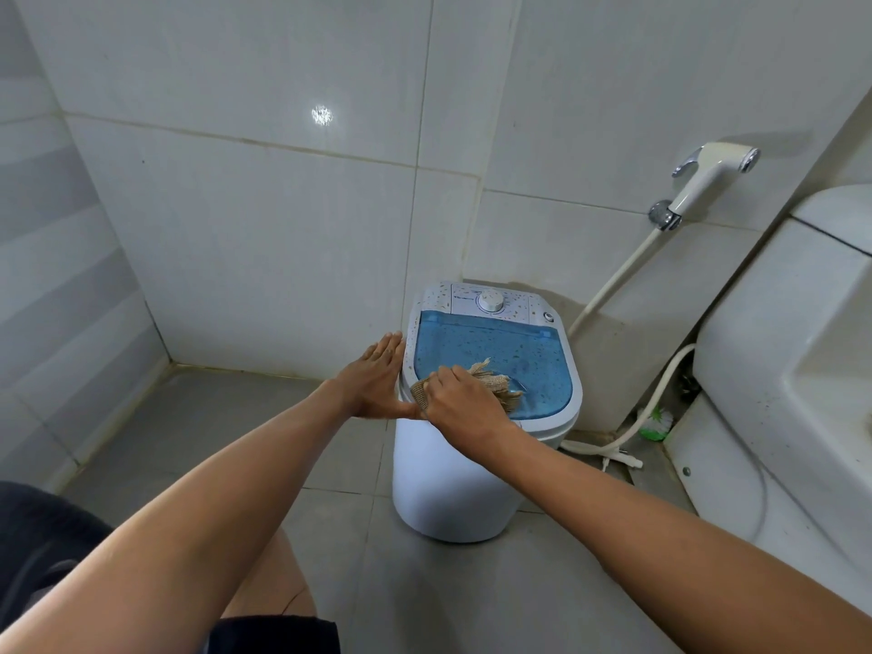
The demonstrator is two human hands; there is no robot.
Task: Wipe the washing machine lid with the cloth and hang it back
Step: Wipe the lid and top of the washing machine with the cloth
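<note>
While the right hand (pixel 460 402) grips a tan cloth (pixel 490 387) on the blue lid (pixel 519 356), left hand (pixel 375 382) flat, fingers straight, against the washing machine (pixel 443 488) rim

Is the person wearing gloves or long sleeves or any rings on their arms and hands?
No gloves. The left hand and right hand are bare, and both forearms are uncovered as far as the picture shows, so no sleeves are in view. No watch, bracelet or ring shows. Dark shorts are worn below.
</note>
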